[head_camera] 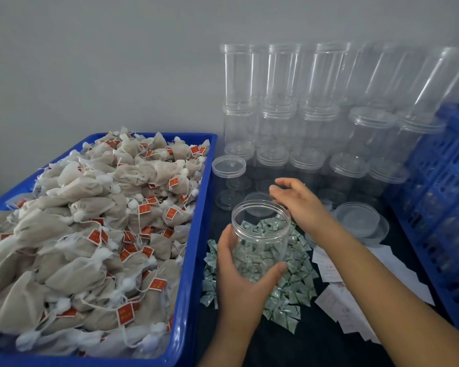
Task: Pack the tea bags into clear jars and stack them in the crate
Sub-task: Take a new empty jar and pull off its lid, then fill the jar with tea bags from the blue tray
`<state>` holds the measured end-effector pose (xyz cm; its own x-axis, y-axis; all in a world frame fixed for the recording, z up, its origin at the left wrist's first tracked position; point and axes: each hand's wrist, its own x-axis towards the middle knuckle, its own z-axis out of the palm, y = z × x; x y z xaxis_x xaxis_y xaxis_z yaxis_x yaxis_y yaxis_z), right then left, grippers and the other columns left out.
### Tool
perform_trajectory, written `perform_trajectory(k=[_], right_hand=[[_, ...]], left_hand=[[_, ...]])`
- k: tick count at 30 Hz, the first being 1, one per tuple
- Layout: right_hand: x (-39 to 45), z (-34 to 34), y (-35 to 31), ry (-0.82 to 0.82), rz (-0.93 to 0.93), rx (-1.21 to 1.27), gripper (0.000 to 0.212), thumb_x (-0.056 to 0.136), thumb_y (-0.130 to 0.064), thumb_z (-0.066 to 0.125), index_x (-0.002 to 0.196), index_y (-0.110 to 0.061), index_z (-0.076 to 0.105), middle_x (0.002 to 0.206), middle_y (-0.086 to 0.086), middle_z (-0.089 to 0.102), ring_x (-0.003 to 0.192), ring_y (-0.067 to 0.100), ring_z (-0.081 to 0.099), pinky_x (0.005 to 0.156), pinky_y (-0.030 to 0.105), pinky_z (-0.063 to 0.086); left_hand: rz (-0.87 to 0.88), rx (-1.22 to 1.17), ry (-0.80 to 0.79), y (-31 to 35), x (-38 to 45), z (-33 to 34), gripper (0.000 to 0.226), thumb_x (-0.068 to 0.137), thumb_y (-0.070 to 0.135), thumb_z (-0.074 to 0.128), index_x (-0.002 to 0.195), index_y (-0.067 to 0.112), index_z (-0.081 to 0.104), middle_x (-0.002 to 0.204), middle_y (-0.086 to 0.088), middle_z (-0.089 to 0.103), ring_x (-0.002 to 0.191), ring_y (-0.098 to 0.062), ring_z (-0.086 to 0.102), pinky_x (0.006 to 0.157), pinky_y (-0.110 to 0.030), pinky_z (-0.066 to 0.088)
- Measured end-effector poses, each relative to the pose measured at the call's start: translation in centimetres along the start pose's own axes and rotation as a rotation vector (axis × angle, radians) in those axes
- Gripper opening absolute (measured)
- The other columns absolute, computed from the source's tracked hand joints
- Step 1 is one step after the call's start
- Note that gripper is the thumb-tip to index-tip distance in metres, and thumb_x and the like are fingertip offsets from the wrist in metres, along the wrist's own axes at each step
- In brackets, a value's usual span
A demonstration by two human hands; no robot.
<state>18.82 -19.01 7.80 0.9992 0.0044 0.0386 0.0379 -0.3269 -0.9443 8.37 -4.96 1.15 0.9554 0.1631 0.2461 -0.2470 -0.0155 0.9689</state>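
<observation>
From where I stand the job looks barely begun. The left hand grips 1 open jar round its lower wall, thumb in front, holding it just above the dark tabletop in front of the person. I see no tea bag inside it; the green shapes visible through its wall seem to be the small green-and-white sachets scattered on the tabletop behind and beneath it. The jar's long axis runs close to upright, tipped slightly so its mouth faces up and a little toward the person.

The right hand hovers beside the jar's rim with fingers loosely curled over a lid lying just behind the jar; whether it touches or pinches that lid I cannot tell.

The blue tray to the left is heaped full of tea bags, each with a string and a small red tag, pointing every which way. Behind the hands stand stacked rows of empty clear jars, lids on, against the wall. More loose lids rest on the right, near some white paper slips. The blue crate stands at the far right edge; through its slats something seems to sit inside, too dim to identify. So filling, lidding and stacking nearly all remain, I judge.
</observation>
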Motion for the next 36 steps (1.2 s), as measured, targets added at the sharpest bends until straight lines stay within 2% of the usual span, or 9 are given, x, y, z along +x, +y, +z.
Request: perform_trajectory(k=[5,8,13,16,19,23,27,33,36], right_hand=[[-6.7,-1.0,-0.1,-0.163,-0.084,0.122,0.088,0.063,-0.09,0.052,0.131,-0.034,0.049,0.127,-0.008,0.061,0.114,0.003,0.06,0.094,0.023,0.05],[-9.0,-0.8,0.1,-0.27,-0.108,0.079,0.107,0.047,-0.089,0.066,0.137,-0.037,0.04,0.128,-0.014,0.059,0.112,-0.007,0.059,0.088,0.015,0.05],[-10.8,-0.1,0.3,-0.297,-0.131,0.113,0.091,0.047,-0.061,0.079,0.128,-0.046,0.041,0.124,-0.016,0.059,0.106,-0.008,0.062,0.075,0.014,0.053],[-11.3,0.1,0.4,-0.281,-0.161,0.133,0.087,0.045,-0.061,0.081,0.122,-0.044,0.045,0.12,-0.01,0.063,0.101,-0.007,0.065,0.072,0.01,0.052],[-11.7,0.5,0.4,-0.293,-0.16,0.135,0.091,0.045,-0.064,0.088,0.123,-0.046,0.045,0.121,-0.01,0.062,0.103,0.001,0.066,0.074,0.015,0.054],[-12.3,1.7,0.6,-0.316,-0.175,-0.021,0.095,0.039,-0.083,0.077,0.121,-0.055,0.038,0.122,-0.022,0.056,0.111,0.001,0.06,0.091,0.026,0.05],[-13.1,3.6,1.2,-0.356,-0.208,-0.101,0.093,0.039,-0.084,0.076,0.12,-0.063,0.033,0.122,-0.033,0.052,0.11,-0.018,0.051,0.087,0.011,0.041],[-13.8,5.9,2.0,-0.382,-0.205,-0.087,0.093,0.039,-0.08,0.079,0.119,-0.067,0.034,0.117,-0.036,0.054,0.111,-0.018,0.05,0.094,0.013,0.04],[-14.0,6.5,2.3,-0.378,-0.198,-0.095,0.093,0.042,-0.075,0.08,0.122,-0.064,0.033,0.122,-0.031,0.054,0.112,-0.018,0.049,0.092,0.011,0.038]], left_hand=[[-0.023,0.05,0.015,2.0,-1.0,0.0,0.099,0.05,0.049,0.085,0.132,0.055,0.029,0.134,0.029,0.044,0.124,0.01,0.042,0.101,-0.018,0.039],[-0.048,0.148,-0.008,3.0,-1.8,-0.2,0.106,0.054,0.039,0.089,0.141,0.041,0.028,0.137,0.016,0.046,0.127,-0.003,0.046,0.106,-0.032,0.043],[-0.024,0.379,-0.122,5.7,-2.9,-1.1,0.094,0.061,0.042,0.086,0.134,0.04,0.026,0.126,0.02,0.049,0.116,-0.004,0.052,0.097,-0.032,0.049],[-0.017,0.539,-0.29,7.7,-2.8,-3.0,0.094,0.062,0.044,0.085,0.132,0.041,0.023,0.126,0.02,0.045,0.114,-0.001,0.049,0.096,-0.026,0.046],[0.011,0.799,-0.443,10.2,-1.6,-6.4,0.089,0.07,0.051,0.077,0.141,0.037,0.024,0.142,0.015,0.04,0.124,-0.005,0.043,0.106,-0.033,0.04],[0.089,0.981,-0.253,13.9,1.5,-12.0,0.071,0.084,0.042,0.067,0.145,0.034,0.032,0.147,0.011,0.042,0.124,-0.005,0.045,0.097,-0.025,0.038],[0.055,1.347,0.025,14.9,4.2,-17.0,0.056,0.088,0.035,0.064,0.139,0.025,0.044,0.138,0.0,0.051,0.119,-0.019,0.053,0.093,-0.034,0.044],[-0.187,1.64,-0.131,11.5,4.7,-20.2,0.053,0.079,0.056,0.065,0.118,0.022,0.058,0.121,0.002,0.058,0.102,-0.016,0.057,0.084,-0.032,0.051],[-0.183,1.729,-0.192,10.0,4.5,-20.7,0.053,0.078,0.047,0.068,0.124,0.024,0.055,0.127,0.003,0.049,0.107,-0.018,0.053,0.085,-0.031,0.05]])
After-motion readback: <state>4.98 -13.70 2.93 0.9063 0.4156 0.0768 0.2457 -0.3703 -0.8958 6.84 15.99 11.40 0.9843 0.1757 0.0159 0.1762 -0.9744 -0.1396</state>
